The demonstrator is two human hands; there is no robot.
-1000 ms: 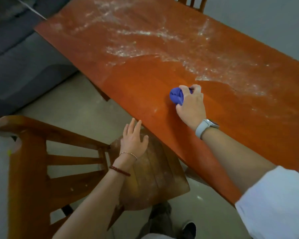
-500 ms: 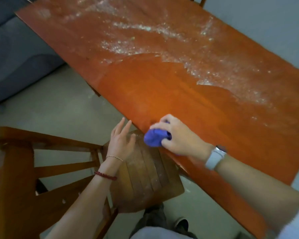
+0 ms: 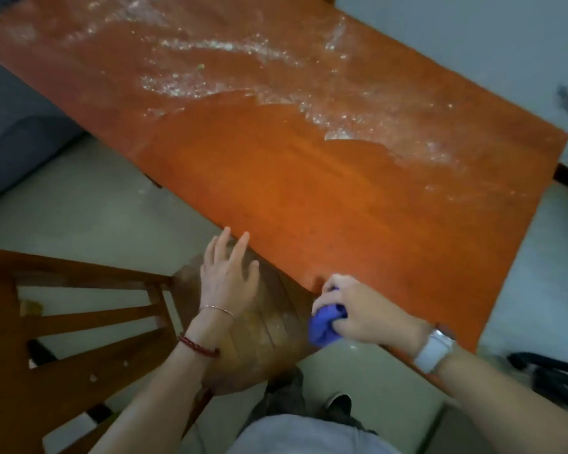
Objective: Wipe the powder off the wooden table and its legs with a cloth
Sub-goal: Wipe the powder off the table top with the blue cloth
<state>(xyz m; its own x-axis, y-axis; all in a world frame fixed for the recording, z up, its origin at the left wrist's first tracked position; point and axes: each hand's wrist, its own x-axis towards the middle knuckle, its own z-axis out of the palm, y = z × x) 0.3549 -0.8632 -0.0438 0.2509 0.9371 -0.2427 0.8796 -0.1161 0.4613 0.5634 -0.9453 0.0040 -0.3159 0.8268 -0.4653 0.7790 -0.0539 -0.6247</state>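
The wooden table (image 3: pixel 325 191) is orange-brown, and white powder (image 3: pixel 210 60) covers its far half while the near part is wiped. My right hand (image 3: pixel 368 309) grips a bunched blue cloth (image 3: pixel 325 326) at the table's near edge, the cloth hanging just off the edge. My left hand (image 3: pixel 227 276) hovers with straight, spread fingers over the chair seat, its fingertips at the table's edge. The table legs are hidden beneath the top.
A wooden chair (image 3: pixel 79 339) stands at the lower left, its seat (image 3: pixel 259 339) tucked under the table edge. A grey sofa (image 3: pixel 14 126) lies at the left. Dark cables (image 3: pixel 554 371) lie on the floor at the right. My shoe (image 3: pixel 338 404) shows below.
My right hand has dragged the cloth from mid-table back to the near edge and slightly off it. My left hand stays by the chair seat.
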